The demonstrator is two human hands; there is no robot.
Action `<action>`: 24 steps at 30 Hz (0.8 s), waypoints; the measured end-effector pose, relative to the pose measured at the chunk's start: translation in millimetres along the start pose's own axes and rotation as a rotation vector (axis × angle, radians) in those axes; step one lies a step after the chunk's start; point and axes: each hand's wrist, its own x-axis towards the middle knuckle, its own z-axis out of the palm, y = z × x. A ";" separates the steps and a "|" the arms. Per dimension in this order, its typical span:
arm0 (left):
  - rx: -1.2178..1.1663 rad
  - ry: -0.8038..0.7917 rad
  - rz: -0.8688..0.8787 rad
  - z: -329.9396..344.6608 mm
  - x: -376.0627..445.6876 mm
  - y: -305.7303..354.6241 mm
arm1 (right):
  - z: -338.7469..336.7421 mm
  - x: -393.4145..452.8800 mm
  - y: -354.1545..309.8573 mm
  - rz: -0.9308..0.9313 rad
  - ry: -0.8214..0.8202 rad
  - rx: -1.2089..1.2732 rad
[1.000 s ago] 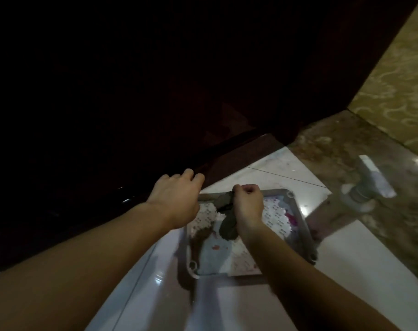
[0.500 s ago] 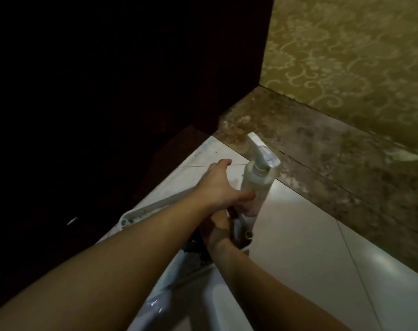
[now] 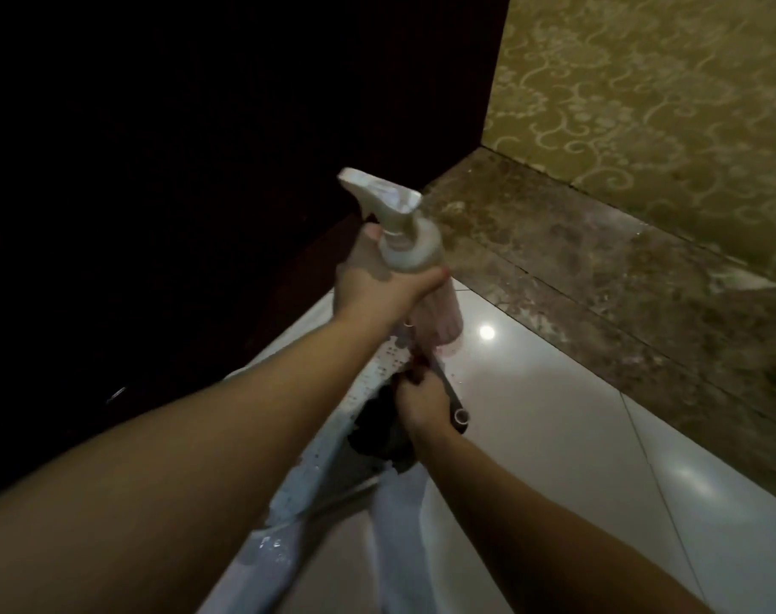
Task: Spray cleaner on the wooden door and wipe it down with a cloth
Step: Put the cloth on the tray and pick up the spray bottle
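The dark wooden door fills the left and upper half of the head view, almost black in this light. My left hand is wrapped around a white spray bottle and holds it off the floor, nozzle pointing left toward the door. Lower down, my right hand grips a dark grey cloth over a patterned tray on the floor. Most of the cloth is hidden under that hand.
White glossy floor tiles spread to the right, bordered by a brown marble strip. A wall with gold floral wallpaper rises at the upper right, meeting the door's edge.
My left hand left the tray's edge, reached right, closed on the spray bottle and lifted it. My right hand kept hold of the cloth. The view swung right.
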 end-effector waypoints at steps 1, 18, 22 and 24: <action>0.026 0.049 0.014 -15.4 0.8 3.6 | -3.1 2.0 0.0 0.010 0.042 -0.071; 0.405 -0.234 -0.127 -124.2 -45.4 -70.5 | 10.2 9.3 -36.9 -0.342 -0.051 -0.745; 0.689 -0.378 -0.234 -145.0 -47.9 -94.1 | -6.4 16.4 -30.9 -0.467 0.192 -1.037; 0.978 -0.532 -0.301 -156.1 -51.0 -110.3 | -10.3 21.7 -24.7 -0.396 0.159 -1.012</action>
